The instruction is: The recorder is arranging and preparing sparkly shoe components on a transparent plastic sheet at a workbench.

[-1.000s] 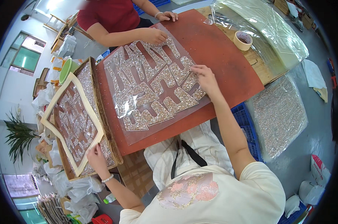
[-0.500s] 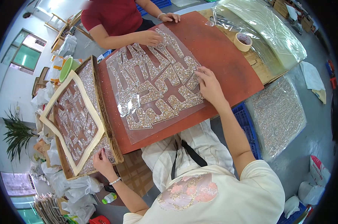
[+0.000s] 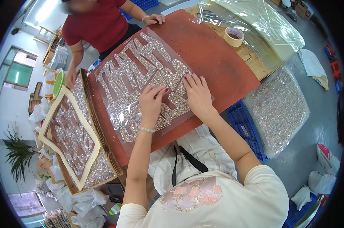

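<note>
A clear film sheet point(image 3: 159, 147) lies on the reddish-brown board, bearing several shoe-upper-like shapes covered in glittering rhinestones point(image 3: 141, 72). My left hand point(image 3: 151, 104) is over the middle of these shapes, thumb and fingertips pinched together; whatever is between them is too small to make out. My right hand point(image 3: 198, 95) rests on the sheet's right side, fingers stretched out over the stones and pressing lightly near its edge. Some of the near shapes are hidden beneath my left hand and wrist.
Left of the board point(image 3: 221, 60), a wooden tray point(image 3: 110, 152) of loose stones holds a cream-bordered stencil point(image 3: 98, 150). A co-worker's hand point(image 3: 70, 78) is at the tray's far end, another point(image 3: 155, 19) on the board. Tape roll point(image 3: 233, 37), blue crate point(image 3: 247, 131) and wrapped stone sheet point(image 3: 280, 108) are right.
My left hand has moved from the tray up onto the stone shapes. My right hand has flattened on the sheet. The co-worker's hand has gone from the sheet to the tray.
</note>
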Tool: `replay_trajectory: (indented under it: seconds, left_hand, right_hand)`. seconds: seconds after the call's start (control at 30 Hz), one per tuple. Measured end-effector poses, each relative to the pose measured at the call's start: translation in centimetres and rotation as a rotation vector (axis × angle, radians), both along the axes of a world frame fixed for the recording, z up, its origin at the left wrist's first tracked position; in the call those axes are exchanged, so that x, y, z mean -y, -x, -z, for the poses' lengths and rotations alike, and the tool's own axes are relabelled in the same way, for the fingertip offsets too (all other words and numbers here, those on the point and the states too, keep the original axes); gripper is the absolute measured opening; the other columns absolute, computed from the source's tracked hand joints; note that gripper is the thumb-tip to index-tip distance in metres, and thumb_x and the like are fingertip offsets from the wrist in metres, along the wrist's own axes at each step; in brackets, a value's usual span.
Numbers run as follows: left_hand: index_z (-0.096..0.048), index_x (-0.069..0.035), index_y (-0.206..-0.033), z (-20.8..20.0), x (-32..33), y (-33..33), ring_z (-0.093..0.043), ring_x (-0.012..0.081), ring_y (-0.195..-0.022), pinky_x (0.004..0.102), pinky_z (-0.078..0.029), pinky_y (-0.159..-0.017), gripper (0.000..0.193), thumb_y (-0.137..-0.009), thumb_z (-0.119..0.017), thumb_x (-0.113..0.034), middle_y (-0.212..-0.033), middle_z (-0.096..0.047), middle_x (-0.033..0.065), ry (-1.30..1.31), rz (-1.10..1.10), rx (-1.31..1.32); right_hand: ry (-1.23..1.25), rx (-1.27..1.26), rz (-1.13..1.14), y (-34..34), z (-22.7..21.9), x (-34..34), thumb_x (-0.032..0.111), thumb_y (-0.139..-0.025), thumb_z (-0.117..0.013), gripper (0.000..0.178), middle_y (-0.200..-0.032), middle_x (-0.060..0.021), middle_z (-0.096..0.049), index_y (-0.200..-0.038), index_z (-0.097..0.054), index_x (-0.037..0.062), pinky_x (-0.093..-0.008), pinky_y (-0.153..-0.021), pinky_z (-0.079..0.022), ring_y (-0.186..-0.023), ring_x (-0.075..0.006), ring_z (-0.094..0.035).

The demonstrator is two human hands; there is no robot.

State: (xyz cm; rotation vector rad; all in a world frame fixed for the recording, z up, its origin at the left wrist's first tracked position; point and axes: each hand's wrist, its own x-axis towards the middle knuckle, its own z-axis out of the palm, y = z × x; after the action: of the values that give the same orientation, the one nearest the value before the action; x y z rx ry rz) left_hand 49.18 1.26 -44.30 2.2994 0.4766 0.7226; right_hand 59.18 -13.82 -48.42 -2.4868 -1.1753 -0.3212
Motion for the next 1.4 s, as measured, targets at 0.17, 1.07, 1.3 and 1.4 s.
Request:
replay_trajectory:
  seconds: [0.17, 1.07, 1.3, 1.4]
  left_hand:
    - [-0.075, -0.008, -0.096, 2.2, 0.3, -6.1, -0.059, 0.0211, -0.07, 0.0316, -0.047, -0.065, 0.016, -0.081, -0.07, -0.009, -0.081, -0.06, 0.0078, -0.109, 0.101, -0.028]
    - [-0.074, -0.008, -0.094, 3.1, 0.4, -6.5, -0.055, 0.0255, -0.084, 0.0357, -0.045, -0.074, 0.014, -0.082, -0.07, -0.014, -0.087, -0.055, 0.0093, -0.165, -0.055, 0.008]
    - [-0.071, -0.007, -0.104, 0.3, -2.9, -1.4, -0.057, 0.0243, -0.085, 0.0358, -0.047, -0.075, 0.018, -0.089, -0.061, -0.01, -0.093, -0.057, 0.0104, 0.046, -0.052, -0.009]
    - [-0.069, -0.003, -0.104, -3.4, -4.4, 5.0, -0.058, 0.0182, -0.084, 0.0311, -0.047, -0.072, 0.017, -0.091, -0.059, -0.007, -0.093, -0.059, 0.0079, 0.115, -0.191, -0.007]
  right_hand:
    - [-0.116, -0.151, -0.087, -1.8, 0.0, 1.7, -0.003, -0.077, -0.053, 0.052, -0.138, -0.0163, -0.046, -0.129, -0.052, -0.0015, -0.0458, -0.113, -0.027, -0.133, -0.0309, -0.039]
    - [-0.804, -0.457, -0.166, 0.4, -7.8, 3.1, -0.004, -0.089, -0.048, 0.053, -0.148, -0.02, -0.029, -0.141, -0.037, -0.0014, -0.0411, -0.108, -0.035, -0.135, -0.0353, -0.035]
    - [-0.172, -0.16, -0.066, 1.3, -1.6, -0.4, -0.003, -0.077, -0.055, 0.058, -0.141, -0.0197, -0.041, -0.134, -0.049, 0.0054, -0.0505, -0.111, -0.027, -0.133, -0.038, -0.035]
    - [-0.124, -0.08, -0.087, 1.7, -1.2, -2.2, 0.002, -0.077, -0.056, 0.056, -0.141, -0.0183, -0.042, -0.132, -0.052, 0.0094, -0.0518, -0.112, -0.023, -0.134, -0.0369, -0.034]
